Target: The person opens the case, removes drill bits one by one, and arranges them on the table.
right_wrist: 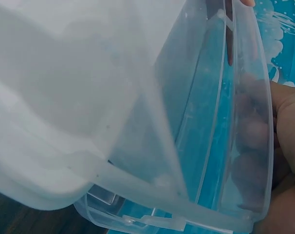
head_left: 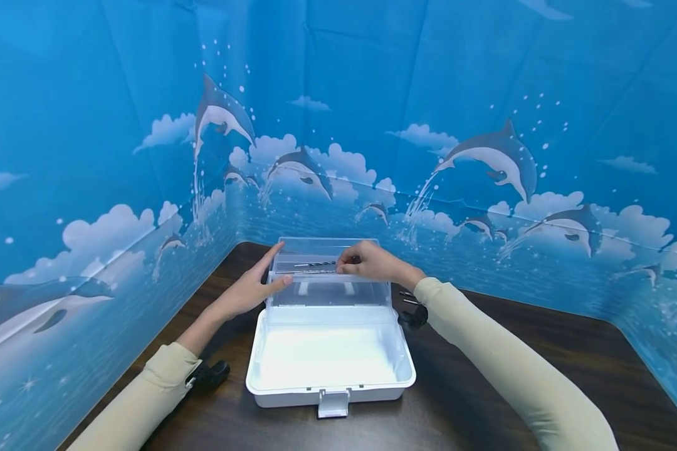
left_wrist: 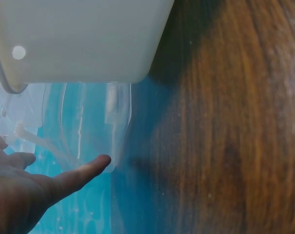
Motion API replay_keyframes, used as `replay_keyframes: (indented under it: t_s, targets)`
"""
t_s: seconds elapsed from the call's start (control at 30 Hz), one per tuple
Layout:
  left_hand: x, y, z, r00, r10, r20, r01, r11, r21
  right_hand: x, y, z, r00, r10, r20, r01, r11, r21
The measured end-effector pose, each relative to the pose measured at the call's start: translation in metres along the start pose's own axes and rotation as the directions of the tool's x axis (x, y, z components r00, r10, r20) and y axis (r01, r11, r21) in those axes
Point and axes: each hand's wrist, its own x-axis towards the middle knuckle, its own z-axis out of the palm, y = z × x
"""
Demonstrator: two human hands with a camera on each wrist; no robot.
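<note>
A white plastic box (head_left: 331, 394) stands with its clear upper compartment (head_left: 330, 241) raised at the back. Inside that compartment lie thin metal drill bits, a dark twisted drill bit (head_left: 310, 264) above a lighter one (head_left: 310, 272). My right hand (head_left: 369, 262) reaches in and pinches the right end of the dark drill bit; its fingertips partly hide it. Through the clear wall in the right wrist view, the fingers look blurred. My left hand (head_left: 251, 291) rests against the compartment's left side, thumb extended along its front edge. In the left wrist view, one straight finger (left_wrist: 84, 175) touches the clear plastic.
On the brown wooden table (head_left: 479, 376), more thin metal bits (head_left: 409, 300) lie right of the box, partly hidden by the right arm. The box's latch (head_left: 333, 404) hangs down in front. A blue dolphin-printed curtain (head_left: 338, 125) encloses the table's back and left.
</note>
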Motion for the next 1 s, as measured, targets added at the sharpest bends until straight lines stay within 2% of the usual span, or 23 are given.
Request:
replay_keyframes:
  t_s: [0.43, 0.7, 1.0]
  targets:
    - [0.000, 0.001, -0.001, 1.000, 0.003, 0.001, -0.003, 1.000, 0.005, -0.005, -0.003, -0.005, 1.000, 0.025, 0.001, -0.025, 0.998, 0.051]
    - [-0.001, 0.002, 0.000, 1.000, 0.001, -0.003, -0.001, 1.000, 0.010, -0.007, -0.004, -0.010, 1.000, 0.020, -0.014, -0.019, 0.999, 0.026]
    - [-0.002, 0.002, 0.000, 1.000, 0.002, -0.009, -0.002, 1.000, 0.010, -0.017, -0.003, -0.016, 0.998, 0.043, -0.039, -0.041, 0.998, 0.056]
